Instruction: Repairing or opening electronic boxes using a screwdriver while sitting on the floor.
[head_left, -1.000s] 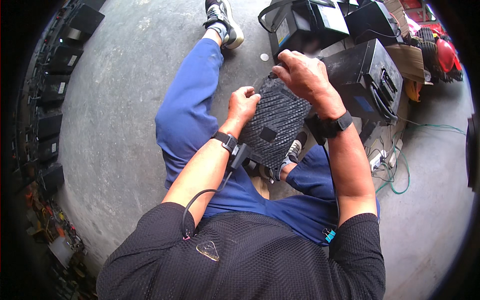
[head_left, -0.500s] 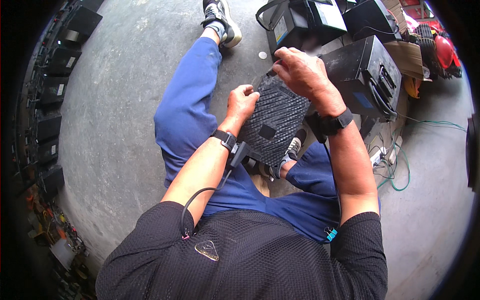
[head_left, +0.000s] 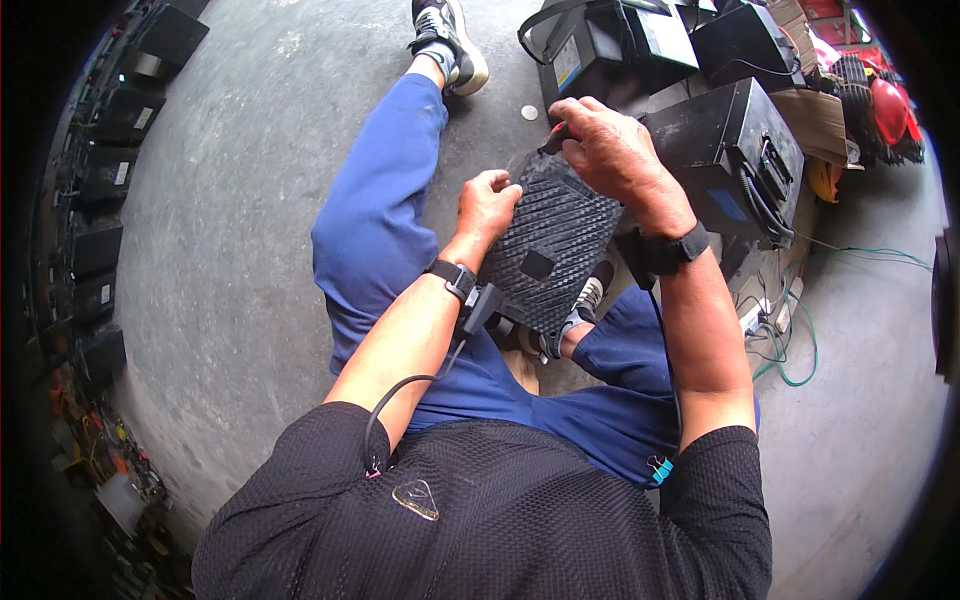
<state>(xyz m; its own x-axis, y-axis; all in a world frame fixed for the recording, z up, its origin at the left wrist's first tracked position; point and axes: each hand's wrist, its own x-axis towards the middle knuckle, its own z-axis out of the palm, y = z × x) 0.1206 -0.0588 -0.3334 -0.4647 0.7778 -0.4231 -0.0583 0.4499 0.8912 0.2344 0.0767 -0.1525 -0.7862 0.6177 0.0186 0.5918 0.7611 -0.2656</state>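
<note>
Black ribbed panel [head_left: 575,222] sits between legs [head_left: 385,195]. Right hand [head_left: 622,155] clamped on some red-handled thing [head_left: 561,131] at panel's 12 o'clock. Left hand [head_left: 486,208] at its 10 o'clock edge, honestly can't tell if pinching. Black box [head_left: 700,140], 2 o'clock.

The right hand [head_left: 628,160] has drawn its thumb [head_left: 576,152] back, baring more of a red-and-black object [head_left: 559,132].

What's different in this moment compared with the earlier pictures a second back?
Very little: the fingers of the right hand shifted slightly, and the red piece in their grip now shows, unseen a second ago. No clear grasp or release. The left hand stays by the left edge of the ribbed black panel; panel and legs look unmoved.
</note>
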